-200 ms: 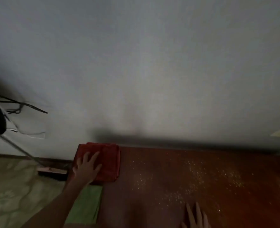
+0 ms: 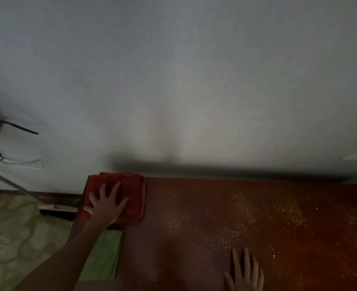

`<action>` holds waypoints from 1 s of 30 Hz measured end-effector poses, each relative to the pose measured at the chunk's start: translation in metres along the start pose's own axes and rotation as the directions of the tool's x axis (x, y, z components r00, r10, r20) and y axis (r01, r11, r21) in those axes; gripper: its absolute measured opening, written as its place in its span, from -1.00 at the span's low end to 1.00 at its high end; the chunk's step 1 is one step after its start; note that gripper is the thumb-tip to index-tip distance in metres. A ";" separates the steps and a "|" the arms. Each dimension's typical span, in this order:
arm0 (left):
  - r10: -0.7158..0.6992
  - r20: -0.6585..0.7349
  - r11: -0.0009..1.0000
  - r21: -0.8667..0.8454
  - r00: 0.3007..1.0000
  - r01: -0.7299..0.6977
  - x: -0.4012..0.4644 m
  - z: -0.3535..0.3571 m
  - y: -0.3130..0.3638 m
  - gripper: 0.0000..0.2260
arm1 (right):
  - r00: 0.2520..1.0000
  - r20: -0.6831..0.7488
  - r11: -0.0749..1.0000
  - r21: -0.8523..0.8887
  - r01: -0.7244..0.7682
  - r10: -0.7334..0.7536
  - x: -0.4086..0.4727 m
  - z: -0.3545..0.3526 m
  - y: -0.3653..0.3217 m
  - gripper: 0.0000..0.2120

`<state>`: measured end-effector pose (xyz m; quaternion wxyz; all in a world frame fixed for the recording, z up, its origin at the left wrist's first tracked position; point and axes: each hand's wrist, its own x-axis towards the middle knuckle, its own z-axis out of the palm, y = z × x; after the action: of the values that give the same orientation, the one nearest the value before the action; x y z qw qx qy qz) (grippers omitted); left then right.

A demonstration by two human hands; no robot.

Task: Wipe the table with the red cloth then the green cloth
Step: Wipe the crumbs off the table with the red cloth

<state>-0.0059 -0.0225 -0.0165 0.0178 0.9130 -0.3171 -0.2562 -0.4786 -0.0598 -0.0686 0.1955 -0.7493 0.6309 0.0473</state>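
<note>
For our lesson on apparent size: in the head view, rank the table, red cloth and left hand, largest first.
1. table
2. red cloth
3. left hand, which lies spread on the cloth and covers only part of it

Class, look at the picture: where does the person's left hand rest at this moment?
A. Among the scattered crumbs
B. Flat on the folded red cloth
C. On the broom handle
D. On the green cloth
B. The left hand lies with its fingers spread on top of the folded red cloth at the table's far left corner; the green cloth lies nearer, under the forearm, with no hand on it.
</note>
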 end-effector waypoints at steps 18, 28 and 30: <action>0.131 -0.163 0.985 0.133 0.978 -0.110 -0.025 0.069 0.035 -0.34 | 0.999 0.022 0.968 -0.247 -0.029 0.036 -0.023 -0.016 -0.029 -0.36; 0.496 -0.073 0.855 0.212 0.865 -0.473 -0.121 0.128 0.116 -0.37 | 1.000 -0.006 0.973 -0.232 -0.014 0.013 -0.023 -0.013 -0.023 -0.38; 0.548 -0.029 0.824 0.192 0.836 -0.534 -0.146 0.140 0.135 -0.35 | 1.000 -0.002 0.975 -0.224 -0.005 0.004 -0.023 -0.013 -0.022 -0.39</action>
<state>-0.2477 -0.0264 -0.0454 0.0220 0.7932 -0.5833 -0.1737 -0.4646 -0.0400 -0.0445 0.1090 -0.7652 0.6234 0.1180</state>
